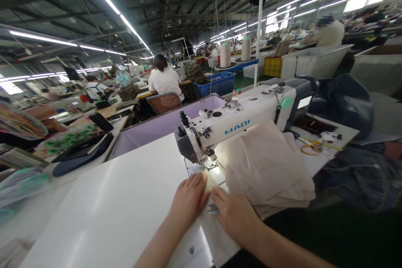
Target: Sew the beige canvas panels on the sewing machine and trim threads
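Observation:
Just in front of the sewing machine's needle area (211,163), a beige fabric piece (211,182) lies on the bed and runs down toward the table's front edge. My left hand (189,196) presses on its left side, fingers close together and thumb against the cloth. From the right, my right hand (237,215) pinches the same fabric with thumb and forefinger. Grey metal tips, looking like thread snips (213,209), stick out beneath the right hand; the rest is hidden. A stack of beige fabric pieces (266,163) rests right of the needle, under the machine arm (238,121).
Two thread cones (225,55) stand on a blue holder behind the machine. Yellow-handled scissors (310,148) lie on the right of the table. Beyond the white tabletop (125,201) is a lilac bin (150,127). A person in white (165,81) sits ahead.

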